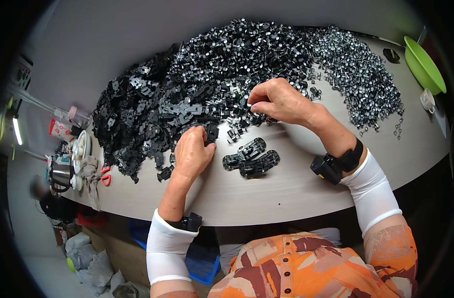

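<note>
Head view, seated at grey table (286,188). Left hand (192,154) clenched on black plastic chassis part (211,133) at pile's near edge. Right hand (279,102) pinching small part, too small to tell which, over axle heap. Three assembled black toy car frames (252,158) laid near front edge; large pile of black parts (152,109) and wheel-axle heap (346,64) remaining. Green basin (425,64) at far right corner, red scissors (106,176) at left edge.

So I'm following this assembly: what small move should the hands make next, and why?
Probably bring the right hand, pinching a small metal piece at the heap's edge, over to the black plastic frame gripped by the left hand; three black finished chassis lie beside them.
</note>
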`<state>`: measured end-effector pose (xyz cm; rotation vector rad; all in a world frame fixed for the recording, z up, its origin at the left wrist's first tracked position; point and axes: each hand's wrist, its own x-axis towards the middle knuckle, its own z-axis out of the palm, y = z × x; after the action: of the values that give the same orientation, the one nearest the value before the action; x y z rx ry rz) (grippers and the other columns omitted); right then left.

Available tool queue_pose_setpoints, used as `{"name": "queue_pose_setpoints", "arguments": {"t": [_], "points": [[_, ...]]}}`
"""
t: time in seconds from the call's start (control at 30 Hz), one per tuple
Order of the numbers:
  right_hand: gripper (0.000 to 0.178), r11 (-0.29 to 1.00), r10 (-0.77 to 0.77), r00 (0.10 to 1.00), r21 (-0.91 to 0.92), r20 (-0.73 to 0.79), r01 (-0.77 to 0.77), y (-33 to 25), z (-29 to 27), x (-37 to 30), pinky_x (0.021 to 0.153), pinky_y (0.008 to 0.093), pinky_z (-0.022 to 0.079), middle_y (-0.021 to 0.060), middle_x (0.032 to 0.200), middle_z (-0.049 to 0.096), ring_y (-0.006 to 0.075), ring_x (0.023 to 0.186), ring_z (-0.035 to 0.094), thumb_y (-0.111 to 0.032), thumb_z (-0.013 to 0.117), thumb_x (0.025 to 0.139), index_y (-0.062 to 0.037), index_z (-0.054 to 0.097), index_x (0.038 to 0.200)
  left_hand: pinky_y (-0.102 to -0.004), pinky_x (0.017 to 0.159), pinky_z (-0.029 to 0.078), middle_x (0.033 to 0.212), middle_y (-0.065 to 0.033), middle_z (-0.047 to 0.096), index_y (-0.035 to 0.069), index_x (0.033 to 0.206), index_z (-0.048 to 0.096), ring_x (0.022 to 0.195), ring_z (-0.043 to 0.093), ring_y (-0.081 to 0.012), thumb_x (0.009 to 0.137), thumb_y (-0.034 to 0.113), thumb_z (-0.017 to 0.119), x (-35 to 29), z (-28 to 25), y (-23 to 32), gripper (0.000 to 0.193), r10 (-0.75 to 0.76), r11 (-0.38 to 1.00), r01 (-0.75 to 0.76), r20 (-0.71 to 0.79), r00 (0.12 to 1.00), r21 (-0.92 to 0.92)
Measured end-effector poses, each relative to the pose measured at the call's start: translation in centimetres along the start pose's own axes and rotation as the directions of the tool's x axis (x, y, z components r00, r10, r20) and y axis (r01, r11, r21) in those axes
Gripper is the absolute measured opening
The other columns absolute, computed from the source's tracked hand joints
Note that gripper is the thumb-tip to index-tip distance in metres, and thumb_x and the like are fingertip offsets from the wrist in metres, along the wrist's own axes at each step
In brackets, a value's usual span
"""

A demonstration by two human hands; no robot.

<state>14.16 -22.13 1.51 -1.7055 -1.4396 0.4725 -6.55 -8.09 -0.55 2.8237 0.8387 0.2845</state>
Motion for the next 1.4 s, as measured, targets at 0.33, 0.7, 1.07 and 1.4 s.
{"name": "queue_pose_setpoints", "arguments": {"t": [0.33, 0.7, 1.07, 1.4], "points": [[0.019, 0.965, 0.056, 0.998, 0.257, -0.038, -0.044, 0.8, 1.7, -0.1, 0.051, 0.0262, 0.051, 0.0130, 0.080, 0.067, 0.0123, 0.060, 0.062, -0.003, 0.059, 0.081, 0.0056, 0.062, 0.098, -0.0187, 0.043, 0.033, 0.062, 0.0012, 0.051, 0.006, 0.075, 0.050, 0.050, 0.045, -0.0056, 0.073, -0.004, 0.064, 2.6, -2.6, 0.0, 0.017, 0.002, 0.310, 0.278, 0.293, 0.956, -0.909], [0.014, 0.746, 0.217, 0.976, 0.639, 0.034, -0.188, 0.5, 0.4, 0.2, 0.047, 0.0224, 0.053, 0.0093, 0.073, 0.063, 0.0108, 0.057, 0.062, -0.003, 0.058, 0.082, 0.0078, 0.060, 0.090, -0.0192, 0.049, 0.039, 0.081, -0.0072, 0.061, 0.003, 0.085, 0.058, 0.065, 0.054, -0.0108, 0.088, 0.017, 0.061, 3.5, -1.1, 2.1, 0.015, 0.156, -0.014, 0.352, 0.346, 0.925, -0.936], [0.012, 0.739, 0.314, 0.945, 0.650, -0.095, -0.180, 1.1, 1.5, 0.3, 0.046, 0.0201, 0.048, 0.0053, 0.073, 0.062, 0.0072, 0.057, 0.058, -0.006, 0.061, 0.083, 0.0042, 0.062, 0.089, -0.0264, 0.061, 0.052, 0.099, -0.0221, 0.062, 0.002, 0.109, 0.053, 0.078, 0.063, -0.0240, 0.092, 0.022, 0.055, 3.3, 1.3, 2.2, 0.026, 0.289, -0.299, 0.501, 0.424, 0.859, -0.812], [0.010, 0.963, -0.241, 0.963, 0.092, -0.122, 0.252, -1.0, 3.6, 2.2, 0.061, 0.0272, 0.049, 0.0096, 0.075, 0.064, 0.0167, 0.067, 0.062, -0.001, 0.065, 0.077, 0.0000, 0.068, 0.086, -0.0178, 0.043, 0.037, 0.085, -0.0058, 0.061, 0.000, 0.110, 0.054, 0.058, 0.054, -0.0094, 0.079, 0.004, 0.068, 3.4, 0.9, -0.1, 0.034, 0.424, -0.313, 0.533, 0.387, 0.819, -0.786]]}}
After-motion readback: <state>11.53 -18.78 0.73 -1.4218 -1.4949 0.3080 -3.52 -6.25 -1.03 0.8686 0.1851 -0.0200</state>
